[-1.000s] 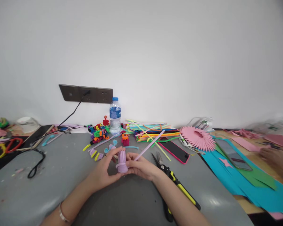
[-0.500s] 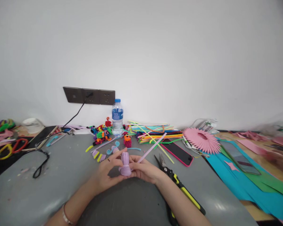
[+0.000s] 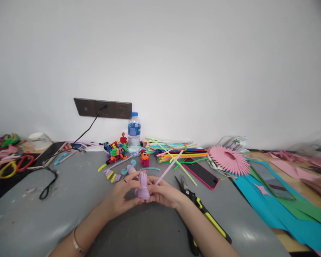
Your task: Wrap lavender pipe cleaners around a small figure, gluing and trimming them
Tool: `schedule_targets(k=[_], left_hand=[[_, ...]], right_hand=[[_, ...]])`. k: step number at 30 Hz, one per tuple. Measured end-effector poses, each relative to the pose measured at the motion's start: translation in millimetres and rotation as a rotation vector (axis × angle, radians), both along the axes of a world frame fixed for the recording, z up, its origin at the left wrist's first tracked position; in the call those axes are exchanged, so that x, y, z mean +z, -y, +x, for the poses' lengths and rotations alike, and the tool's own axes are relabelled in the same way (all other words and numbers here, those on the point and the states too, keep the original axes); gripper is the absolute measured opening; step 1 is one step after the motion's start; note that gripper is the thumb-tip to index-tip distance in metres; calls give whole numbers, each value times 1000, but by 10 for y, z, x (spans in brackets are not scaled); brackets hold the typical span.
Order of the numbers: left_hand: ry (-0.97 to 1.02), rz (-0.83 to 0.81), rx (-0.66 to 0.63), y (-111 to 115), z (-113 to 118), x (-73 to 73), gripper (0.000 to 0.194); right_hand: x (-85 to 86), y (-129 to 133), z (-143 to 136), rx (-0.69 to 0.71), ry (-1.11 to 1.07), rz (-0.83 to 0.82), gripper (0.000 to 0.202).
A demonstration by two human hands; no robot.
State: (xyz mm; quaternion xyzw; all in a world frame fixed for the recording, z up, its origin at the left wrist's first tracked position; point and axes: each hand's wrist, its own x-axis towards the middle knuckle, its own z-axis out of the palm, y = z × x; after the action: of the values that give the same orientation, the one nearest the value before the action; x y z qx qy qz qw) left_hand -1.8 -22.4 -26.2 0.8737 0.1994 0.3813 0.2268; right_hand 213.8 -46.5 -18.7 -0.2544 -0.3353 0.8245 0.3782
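A bundle of lilac pipe cleaners [image 3: 143,186] is held between my two hands above the grey table. My left hand [image 3: 124,194] grips its left side with thumb and fingers. My right hand [image 3: 164,192] pinches it on the right, and one long lilac stem [image 3: 171,167] sticks up and right from there. Behind the hands lie lilac and yellow coiled pieces [image 3: 112,176], a light blue curled piece [image 3: 130,167] and a small red and orange figure [image 3: 144,159].
Black and yellow pliers [image 3: 203,210] lie beside my right forearm. Farther back are a water bottle [image 3: 134,134], pipe cleaners [image 3: 182,151], a pink-edged phone [image 3: 202,174] and a pink paper fan [image 3: 228,160]. Other people's hands show at both edges.
The lilac bundle is turned slightly and its long stem leans a little farther left. The view has shifted slightly. Both hands keep their hold.
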Motion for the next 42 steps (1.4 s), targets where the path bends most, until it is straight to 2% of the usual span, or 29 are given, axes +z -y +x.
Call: schedule_targets(k=[6,24,34,42], left_hand=[[-1,-16,7,11,-3,-24,24],[25,20,34,32,35,24,17],[38,40,62,53,37,0,17],[68,18,48,42,33,-69,19]], right_hand=[[-5,-9,1,19,1,22,42],[4,1,-7,-14,25,9,45],[-11,2,-2,-47,37,36,37],[-12,-2,-9,-48,53,39,40]])
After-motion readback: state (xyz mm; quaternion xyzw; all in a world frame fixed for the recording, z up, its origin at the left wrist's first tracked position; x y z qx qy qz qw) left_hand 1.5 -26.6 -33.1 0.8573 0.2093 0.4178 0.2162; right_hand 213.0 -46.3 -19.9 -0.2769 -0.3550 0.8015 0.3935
